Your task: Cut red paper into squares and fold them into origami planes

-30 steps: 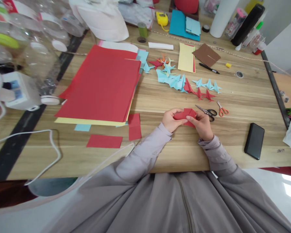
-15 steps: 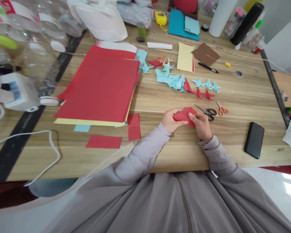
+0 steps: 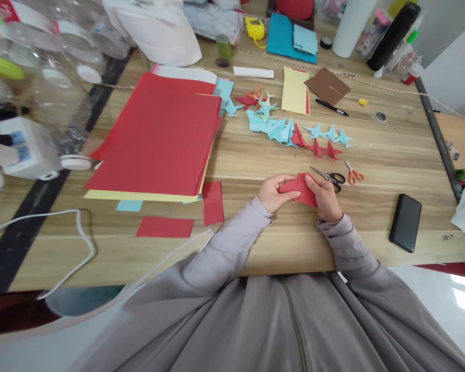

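Both of my hands hold a small folded piece of red paper just above the wooden table. My left hand pinches its left side with thumb and fingers. My right hand grips the right side, thumb on top of the paper. Beyond the hands lie several finished folded paper figures, light blue and red, in a loose row. Two pairs of scissors, black-handled scissors and orange-handled scissors, rest right of my hands.
A stack of large red sheets over yellow ones lies to the left, with red offcuts near it. A black phone is at right. Clear plastic bottles, a white cable, pen, and blue paper crowd the far edges.
My hands have kept hold of the red paper and turned it slightly; my right thumb has shifted on top of it. The view has drifted a little.
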Action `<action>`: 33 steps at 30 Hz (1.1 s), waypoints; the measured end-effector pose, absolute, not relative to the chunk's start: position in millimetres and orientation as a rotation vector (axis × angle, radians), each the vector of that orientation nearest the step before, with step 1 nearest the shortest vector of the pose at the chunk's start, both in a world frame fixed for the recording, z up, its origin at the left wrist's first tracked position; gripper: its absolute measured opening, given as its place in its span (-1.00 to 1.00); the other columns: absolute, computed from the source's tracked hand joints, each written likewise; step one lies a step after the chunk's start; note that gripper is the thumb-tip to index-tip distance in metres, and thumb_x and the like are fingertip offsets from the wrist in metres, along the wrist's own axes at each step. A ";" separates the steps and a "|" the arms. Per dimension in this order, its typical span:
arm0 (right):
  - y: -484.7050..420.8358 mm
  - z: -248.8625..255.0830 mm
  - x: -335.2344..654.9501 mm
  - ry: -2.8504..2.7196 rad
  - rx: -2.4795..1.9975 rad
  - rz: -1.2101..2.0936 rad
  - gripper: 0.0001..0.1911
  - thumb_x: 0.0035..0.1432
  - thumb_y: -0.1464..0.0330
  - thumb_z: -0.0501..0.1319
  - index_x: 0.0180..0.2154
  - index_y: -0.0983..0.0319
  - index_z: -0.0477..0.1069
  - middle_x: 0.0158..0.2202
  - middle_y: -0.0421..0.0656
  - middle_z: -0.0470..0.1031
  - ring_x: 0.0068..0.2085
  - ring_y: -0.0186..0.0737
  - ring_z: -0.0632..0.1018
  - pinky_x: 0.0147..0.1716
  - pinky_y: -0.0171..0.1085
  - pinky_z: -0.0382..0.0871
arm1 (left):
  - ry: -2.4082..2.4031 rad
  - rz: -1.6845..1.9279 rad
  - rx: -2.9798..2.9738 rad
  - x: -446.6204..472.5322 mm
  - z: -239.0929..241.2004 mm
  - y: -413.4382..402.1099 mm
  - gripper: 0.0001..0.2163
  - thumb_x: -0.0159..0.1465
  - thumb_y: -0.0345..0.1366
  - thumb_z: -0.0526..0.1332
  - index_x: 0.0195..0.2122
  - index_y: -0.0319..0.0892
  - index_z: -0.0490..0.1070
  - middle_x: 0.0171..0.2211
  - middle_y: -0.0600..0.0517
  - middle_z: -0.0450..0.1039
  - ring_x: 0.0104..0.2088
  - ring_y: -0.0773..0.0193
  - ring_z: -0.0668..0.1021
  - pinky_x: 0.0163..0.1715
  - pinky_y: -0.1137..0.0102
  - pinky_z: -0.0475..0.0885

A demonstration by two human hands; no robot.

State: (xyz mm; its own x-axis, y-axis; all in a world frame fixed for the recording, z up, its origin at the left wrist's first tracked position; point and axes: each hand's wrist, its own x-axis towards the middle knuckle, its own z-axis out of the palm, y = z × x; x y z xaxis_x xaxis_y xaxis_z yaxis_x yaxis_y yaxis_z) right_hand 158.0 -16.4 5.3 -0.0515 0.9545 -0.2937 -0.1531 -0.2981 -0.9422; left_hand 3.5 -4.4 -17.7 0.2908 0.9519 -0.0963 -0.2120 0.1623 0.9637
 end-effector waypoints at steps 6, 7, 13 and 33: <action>-15.2 7.5 163.0 -1.002 -1.275 1.507 -0.58 -0.07 -0.01 0.35 -0.30 0.17 0.61 -0.35 -0.16 0.63 -0.21 -0.06 0.62 -0.19 -0.10 0.52 | 0.834 1.156 1.144 1.2 -19.0 -0.2 -0.58 0.02 -0.10 0.41 -0.15 -0.22 0.49 -0.29 -0.06 0.57 -0.24 0.19 0.58 -0.17 0.28 0.48; -15.5 7.1 163.8 -1.034 -1.281 1.504 -0.58 -0.06 -0.01 0.35 -0.31 0.17 0.61 -0.35 -0.16 0.63 -0.22 -0.07 0.61 -0.20 -0.11 0.51 | 0.843 1.158 1.141 1.5 -19.3 0.1 -0.59 0.04 -0.09 0.40 -0.15 -0.22 0.50 -0.32 -0.04 0.57 -0.27 0.20 0.58 -0.19 0.29 0.47; -15.9 4.9 164.8 -1.289 -1.239 1.396 -0.66 0.02 0.03 0.32 -0.37 0.17 0.58 -0.39 -0.22 0.59 -0.34 -0.21 0.54 -0.28 -0.21 0.44 | 0.877 1.173 1.130 2.1 -17.8 0.3 -0.65 -0.02 -0.12 0.43 -0.26 -0.21 0.51 -0.40 0.00 0.53 -0.37 0.29 0.54 -0.25 0.36 0.45; -15.6 5.3 170.7 -1.369 -1.169 1.218 -0.78 0.02 0.26 0.32 -0.24 0.15 0.51 -0.27 -0.17 0.56 -0.25 -0.19 0.54 -0.19 -0.18 0.42 | 0.934 1.210 1.131 -7.8 -16.2 4.7 -0.74 -0.05 -0.29 0.40 -0.30 -0.20 0.57 -0.44 0.01 0.55 -0.43 0.30 0.52 -0.36 0.36 0.43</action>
